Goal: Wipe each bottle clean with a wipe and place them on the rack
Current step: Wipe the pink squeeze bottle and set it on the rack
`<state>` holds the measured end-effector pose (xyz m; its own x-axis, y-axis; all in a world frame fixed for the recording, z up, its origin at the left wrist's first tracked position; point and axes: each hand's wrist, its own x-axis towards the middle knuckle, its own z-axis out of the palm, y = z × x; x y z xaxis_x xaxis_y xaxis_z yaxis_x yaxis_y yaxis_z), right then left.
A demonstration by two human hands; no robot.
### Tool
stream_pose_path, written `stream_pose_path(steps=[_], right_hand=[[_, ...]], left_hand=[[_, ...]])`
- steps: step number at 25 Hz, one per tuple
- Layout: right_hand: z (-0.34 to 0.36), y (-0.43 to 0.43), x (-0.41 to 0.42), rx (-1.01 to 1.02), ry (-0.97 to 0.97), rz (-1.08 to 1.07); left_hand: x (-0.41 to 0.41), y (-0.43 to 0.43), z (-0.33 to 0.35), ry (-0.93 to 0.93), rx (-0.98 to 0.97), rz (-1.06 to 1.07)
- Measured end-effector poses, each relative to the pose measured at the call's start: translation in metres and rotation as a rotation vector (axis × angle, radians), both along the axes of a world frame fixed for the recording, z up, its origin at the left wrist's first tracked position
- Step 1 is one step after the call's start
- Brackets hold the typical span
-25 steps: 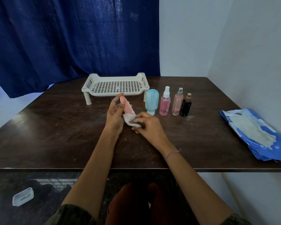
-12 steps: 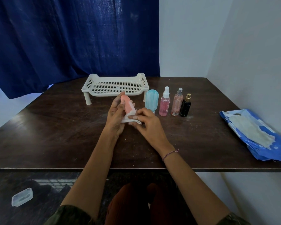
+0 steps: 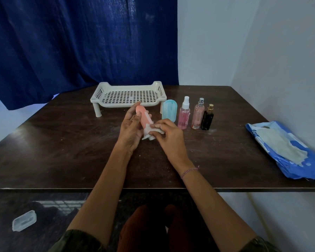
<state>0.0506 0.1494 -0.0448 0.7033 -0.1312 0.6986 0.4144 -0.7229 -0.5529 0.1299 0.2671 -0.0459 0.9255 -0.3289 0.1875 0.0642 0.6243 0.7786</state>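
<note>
My left hand [image 3: 130, 129] holds a pink bottle [image 3: 144, 117] tilted over the middle of the table, fingers curled round its upper part. My right hand [image 3: 166, 135] pinches a white wipe [image 3: 149, 130] against the bottle's lower end. Behind them stands an empty white rack [image 3: 128, 96] on short legs. To the right of the rack stand a teal bottle [image 3: 169, 111], a pink spray bottle [image 3: 184, 114], a paler pink spray bottle [image 3: 198, 114] and a small black bottle [image 3: 207, 118] in a row.
A blue pack of wipes [image 3: 287, 151] lies at the table's right side near the wall. A dark blue curtain [image 3: 80, 42] hangs behind the table [image 3: 62, 151]. On the floor at the lower left lies a clear plastic lid [image 3: 24, 220].
The pink bottle has turned slightly in my left hand, and my right hand has slid the wipe along its lower part. The other bottles and the rack have not moved.
</note>
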Motion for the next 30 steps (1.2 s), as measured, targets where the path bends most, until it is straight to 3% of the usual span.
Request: stream_pose_path(steps=[6,9,13,19,25,30], right_hand=[[0.0007,0.0023,-0.0062,-0.162,-0.024,0.033],[0.0016,-0.0014,-0.0081,-0.267,-0.038,-0.121],[0.0019,-0.0022,-0.0062,-0.168,-0.006,-0.111],[0.0016,0.0002,-0.0073,-0.227,-0.046,-0.005],[-0.0001,-0.0034,-0.0037,-0.095,-0.100,-0.030],[-0.0030,-0.0001,-0.0043,-0.162,-0.154,0.038]], left_hand=[[0.0005,0.0017,0.0008,0.009,-0.025,0.030],[0.0001,0.0012,0.0008,0.015,-0.025,0.041],[0.0006,-0.0003,0.0001,0.005,0.007,0.034],[0.0010,0.0016,-0.0008,-0.004,-0.012,0.018],[-0.0012,-0.0005,-0.0030,-0.046,0.033,-0.061],[-0.0035,-0.0016,-0.0027,-0.075,0.064,-0.073]])
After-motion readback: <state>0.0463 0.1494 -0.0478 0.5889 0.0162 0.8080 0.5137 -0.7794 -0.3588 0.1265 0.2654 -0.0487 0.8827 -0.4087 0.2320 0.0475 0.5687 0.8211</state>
